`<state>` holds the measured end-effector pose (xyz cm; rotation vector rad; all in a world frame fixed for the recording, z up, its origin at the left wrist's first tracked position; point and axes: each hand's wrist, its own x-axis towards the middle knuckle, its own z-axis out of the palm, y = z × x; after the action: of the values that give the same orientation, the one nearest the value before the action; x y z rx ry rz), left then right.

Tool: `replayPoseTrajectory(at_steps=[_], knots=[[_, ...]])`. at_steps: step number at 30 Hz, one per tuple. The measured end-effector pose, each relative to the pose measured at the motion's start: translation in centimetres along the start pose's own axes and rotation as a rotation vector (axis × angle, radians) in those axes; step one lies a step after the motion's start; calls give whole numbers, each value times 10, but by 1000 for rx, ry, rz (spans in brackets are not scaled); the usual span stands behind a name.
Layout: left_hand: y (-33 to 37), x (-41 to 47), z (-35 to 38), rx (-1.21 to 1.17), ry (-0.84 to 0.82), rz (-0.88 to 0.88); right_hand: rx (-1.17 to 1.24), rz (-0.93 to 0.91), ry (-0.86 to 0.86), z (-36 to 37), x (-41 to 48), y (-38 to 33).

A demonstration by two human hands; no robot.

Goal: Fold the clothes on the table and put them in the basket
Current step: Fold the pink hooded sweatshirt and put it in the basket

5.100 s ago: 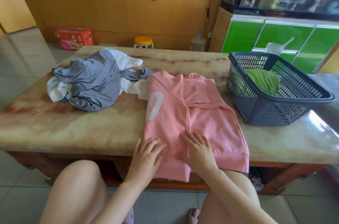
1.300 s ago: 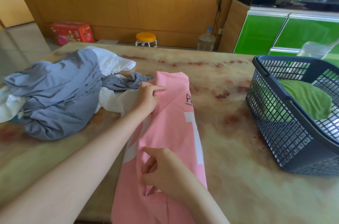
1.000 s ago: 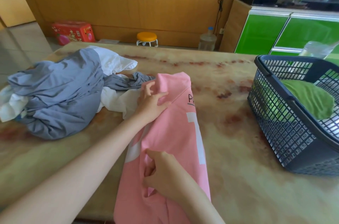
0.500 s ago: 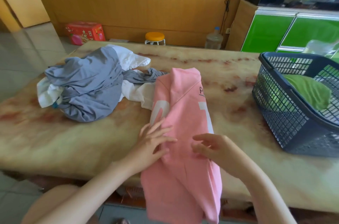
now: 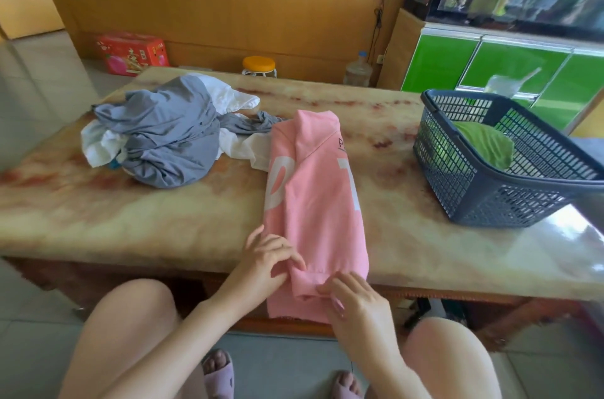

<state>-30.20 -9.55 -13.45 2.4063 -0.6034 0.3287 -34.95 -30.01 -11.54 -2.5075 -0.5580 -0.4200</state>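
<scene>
A pink garment (image 5: 313, 199) with white lettering lies folded into a long narrow strip on the marble table (image 5: 130, 222), its near end hanging over the front edge. My left hand (image 5: 269, 256) pinches the left side of that near hem. My right hand (image 5: 351, 299) pinches the hem at its lower right. A dark blue plastic basket (image 5: 483, 199) stands at the right of the table and holds a folded green garment (image 5: 483, 143). A crumpled heap of grey clothes (image 5: 170, 140) and white clothes (image 5: 228, 94) lies at the table's left.
Beyond the table stand a red box (image 5: 132, 52), a small orange-topped stool (image 5: 260, 64) and a water bottle (image 5: 358, 72) on the floor. Green cabinets (image 5: 490, 68) rise behind the basket. My knees and slippered feet are below the table's front edge.
Both hands have slid down the pink garment from its middle to the near hem and now pinch it. The view has pulled back from the table.
</scene>
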Motion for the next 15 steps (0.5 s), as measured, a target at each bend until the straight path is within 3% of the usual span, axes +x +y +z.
replayPoseTrajectory(at_steps=[3, 6, 9, 12, 15], knots=[[-5, -16, 8, -10, 67, 21, -59, -50, 21, 17, -21, 4], [-9, -36, 16, -38, 124, -91, -64, -3, -111, 27, -28, 13], [8, -50, 20, -167, 228, -222, 254, 323, -54, 16, -37, 23], [41, -55, 23, -511, 203, -535, 543, 596, 166, 4, -47, 38], [57, -55, 35, -634, 186, -740, 591, 702, 42, 11, -47, 39]])
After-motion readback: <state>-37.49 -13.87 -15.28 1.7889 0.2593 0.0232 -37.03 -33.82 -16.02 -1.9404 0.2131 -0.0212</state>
